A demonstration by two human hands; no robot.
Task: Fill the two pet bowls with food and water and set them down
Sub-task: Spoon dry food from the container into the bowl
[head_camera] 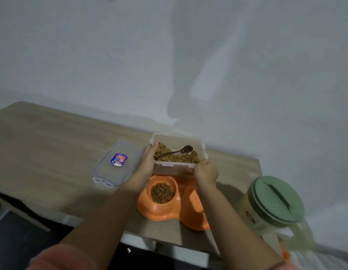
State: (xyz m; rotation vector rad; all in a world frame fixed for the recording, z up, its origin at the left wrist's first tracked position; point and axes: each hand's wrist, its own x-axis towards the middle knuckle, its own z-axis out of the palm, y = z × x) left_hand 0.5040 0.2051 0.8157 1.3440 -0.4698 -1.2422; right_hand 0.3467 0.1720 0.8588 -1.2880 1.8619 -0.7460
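Note:
An orange double pet bowl (147, 208) rests on the wooden table. Its left bowl holds brown kibble (161, 192); my right forearm hides most of its right bowl. Just behind it stands a clear plastic food container (175, 169) with kibble and a metal spoon (176, 151) lying inside. My left hand (147, 161) grips the container's left side. Closed over the container's front right corner is my right hand (206, 172). A pale water jug with a green lid (275, 199) stands at the right.
The container's clear lid (116, 164), with a blue and red sticker, lies flat on the table (52, 145) left of the container. A white wall rises right behind the table. The table's front edge runs close below the pet bowl.

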